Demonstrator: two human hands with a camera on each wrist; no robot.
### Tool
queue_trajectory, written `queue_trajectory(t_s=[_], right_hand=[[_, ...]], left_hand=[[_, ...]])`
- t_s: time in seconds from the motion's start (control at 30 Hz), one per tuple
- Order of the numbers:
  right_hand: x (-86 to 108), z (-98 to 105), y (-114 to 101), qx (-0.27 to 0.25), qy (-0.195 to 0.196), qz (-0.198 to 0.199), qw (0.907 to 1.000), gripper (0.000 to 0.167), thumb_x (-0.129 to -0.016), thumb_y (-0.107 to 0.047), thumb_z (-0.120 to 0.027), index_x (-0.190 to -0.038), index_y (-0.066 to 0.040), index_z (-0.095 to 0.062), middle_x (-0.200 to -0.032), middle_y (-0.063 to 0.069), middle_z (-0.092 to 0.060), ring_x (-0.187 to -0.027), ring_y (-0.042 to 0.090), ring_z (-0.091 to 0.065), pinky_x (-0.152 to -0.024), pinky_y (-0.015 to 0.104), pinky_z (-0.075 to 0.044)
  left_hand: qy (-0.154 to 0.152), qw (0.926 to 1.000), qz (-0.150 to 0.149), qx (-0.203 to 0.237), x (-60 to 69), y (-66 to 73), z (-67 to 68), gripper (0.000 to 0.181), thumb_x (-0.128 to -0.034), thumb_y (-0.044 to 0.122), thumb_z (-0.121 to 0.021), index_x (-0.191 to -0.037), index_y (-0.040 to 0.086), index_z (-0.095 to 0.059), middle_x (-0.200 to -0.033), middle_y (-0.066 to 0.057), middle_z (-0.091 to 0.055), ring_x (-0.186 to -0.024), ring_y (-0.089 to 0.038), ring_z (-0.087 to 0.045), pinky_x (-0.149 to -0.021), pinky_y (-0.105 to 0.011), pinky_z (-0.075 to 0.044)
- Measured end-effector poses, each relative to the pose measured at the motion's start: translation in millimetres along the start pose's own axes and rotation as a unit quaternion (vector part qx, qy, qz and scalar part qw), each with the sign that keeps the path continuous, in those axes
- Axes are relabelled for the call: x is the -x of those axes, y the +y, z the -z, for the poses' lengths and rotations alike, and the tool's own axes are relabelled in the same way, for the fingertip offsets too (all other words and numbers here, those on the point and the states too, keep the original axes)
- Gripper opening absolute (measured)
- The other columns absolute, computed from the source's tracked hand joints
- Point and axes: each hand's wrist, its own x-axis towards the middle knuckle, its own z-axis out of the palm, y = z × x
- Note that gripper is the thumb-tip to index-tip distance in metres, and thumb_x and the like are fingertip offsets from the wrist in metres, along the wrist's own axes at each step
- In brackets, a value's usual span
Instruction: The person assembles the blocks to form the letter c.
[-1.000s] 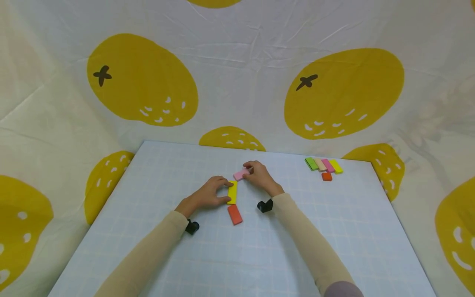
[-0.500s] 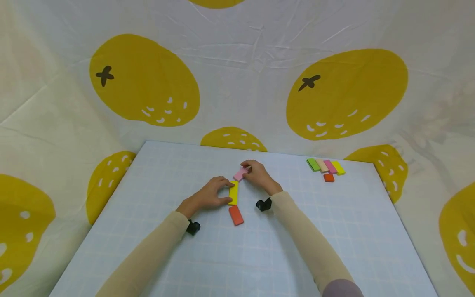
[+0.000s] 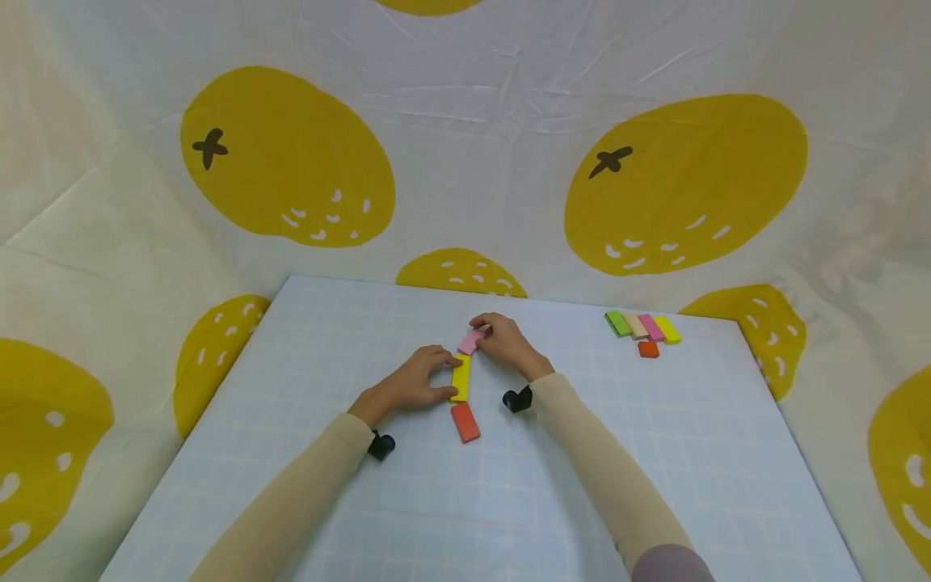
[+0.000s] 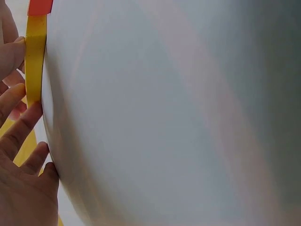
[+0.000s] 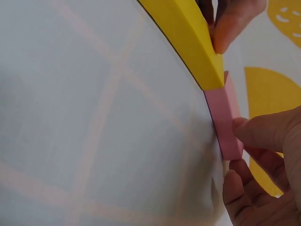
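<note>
My left hand (image 3: 410,380) holds a flat yellow block (image 3: 461,380) lengthwise, thumb at its near end and fingertips at the far end. Just beyond it, my right hand (image 3: 507,341) pinches a pink block (image 3: 469,340) between thumb and fingers. The right wrist view has the pink block (image 5: 223,122) touching an end of the yellow block (image 5: 186,40), at a slight angle to it. A red-orange block (image 3: 465,423) lies tilted at the yellow block's near end. In the left wrist view, the yellow block (image 4: 35,56) stretches from the fingertips up toward the red-orange block (image 4: 40,6).
At the table's far right lie a green block (image 3: 618,323), a beige block (image 3: 635,325), a pink block (image 3: 650,327) and a yellow block (image 3: 667,329), side by side. A small red-orange block (image 3: 649,349) sits before them. Fruit-patterned cloth (image 3: 480,162) hangs behind the pale checked table (image 3: 349,517).
The right hand has turned the pink block from nearly crosswise to more in line with the yellow one. The left hand keeps its hold, and the whole head view has shifted slightly.
</note>
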Motion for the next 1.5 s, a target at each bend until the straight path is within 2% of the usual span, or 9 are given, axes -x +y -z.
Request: queue_trajectory(t_s=[0.3, 0.63, 0.87, 1.5], right_hand=[[-1.9, 3.2, 0.9, -0.003, -0.005, 0.011, 0.9999, 0.034, -0.096, -0.003, -0.066, -0.13, -0.002, -0.067, -0.131, 0.014, -0.067, -0.112, 0.03, -0.062, -0.104, 0.042, -0.054], [-2.5, 5.2, -1.6, -0.006, -0.011, 0.013, 0.9998, 0.033, -0.096, -0.002, -0.065, -0.129, -0.002, -0.068, -0.131, 0.014, -0.066, -0.114, 0.031, -0.061, -0.105, 0.043, -0.053], [-4.9, 3.3, -1.0, 0.003, 0.004, 0.03, 0.9995, 0.033, -0.092, 0.0, -0.065, -0.125, -0.001, -0.07, -0.128, 0.015, -0.069, -0.112, 0.031, -0.064, -0.102, 0.044, -0.054], [-3.1, -0.5, 2.6, -0.003, 0.004, 0.022, 0.9997, 0.034, -0.094, -0.001, -0.066, -0.127, -0.002, -0.069, -0.13, 0.015, -0.068, -0.114, 0.031, -0.063, -0.104, 0.044, -0.053]], left_hand=[[0.001, 0.9999, -0.011, -0.005, -2.2, -0.3, -0.8, 0.051, -0.0916, 0.038, -0.076, -0.137, 0.019, -0.064, -0.144, -0.003, -0.059, -0.146, -0.03, -0.04, -0.124, -0.055, -0.031], [-0.005, 1.0, -0.004, -0.007, -2.8, 0.0, 1.9, 0.051, -0.092, 0.038, -0.076, -0.137, 0.019, -0.064, -0.143, -0.002, -0.059, -0.145, -0.03, -0.041, -0.124, -0.055, -0.032], [0.0, 0.9994, -0.031, -0.014, -3.2, -3.3, 2.9, 0.05, -0.0923, 0.035, -0.076, -0.136, 0.014, -0.065, -0.141, -0.006, -0.06, -0.142, -0.031, -0.045, -0.123, -0.052, -0.033], [-0.009, 0.9997, -0.016, -0.017, -3.5, -2.1, 2.4, 0.052, -0.0909, 0.041, -0.077, -0.135, 0.017, -0.066, -0.14, -0.005, -0.061, -0.141, -0.03, -0.046, -0.123, -0.053, -0.034]])
